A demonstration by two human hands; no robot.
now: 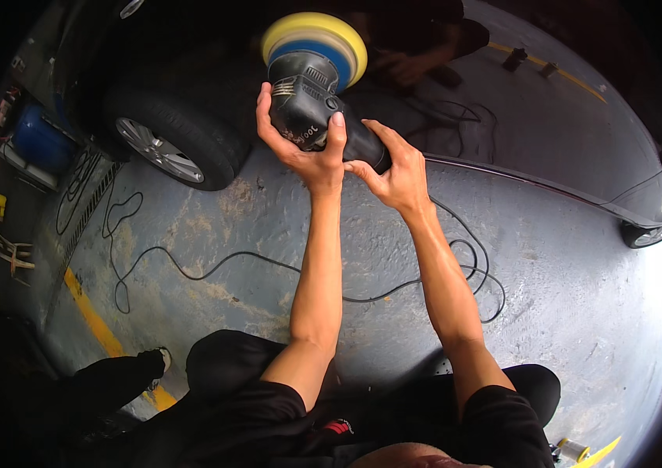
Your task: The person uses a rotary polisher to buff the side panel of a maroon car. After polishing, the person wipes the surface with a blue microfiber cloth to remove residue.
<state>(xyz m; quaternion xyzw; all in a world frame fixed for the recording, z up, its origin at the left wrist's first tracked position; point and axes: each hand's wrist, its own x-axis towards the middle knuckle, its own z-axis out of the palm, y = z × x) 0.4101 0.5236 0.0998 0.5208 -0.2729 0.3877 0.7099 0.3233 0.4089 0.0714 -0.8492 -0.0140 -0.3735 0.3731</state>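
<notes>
Both my hands hold a black electric car polisher [307,108] with a blue backing plate and a yellow foam pad [313,32]. My left hand [307,152] is wrapped around the polisher's head from below, its thumb on the top housing. My right hand [395,169] grips the rear end of the body. The pad is up against or close to the side of a dark, glossy car [512,117]; whether it touches cannot be told. The car's panel mirrors an arm and the cable. A black power cable [208,272] lies in loops on the floor under my arms.
A car wheel [161,149] stands to the left of the polisher, with another wheel [650,234] far right. Someone's shoe and dark trouser leg [126,374] show at the lower left. A blue drum-like container [41,139] stands at the far left, and a bottle-like container [573,449] at the lower right.
</notes>
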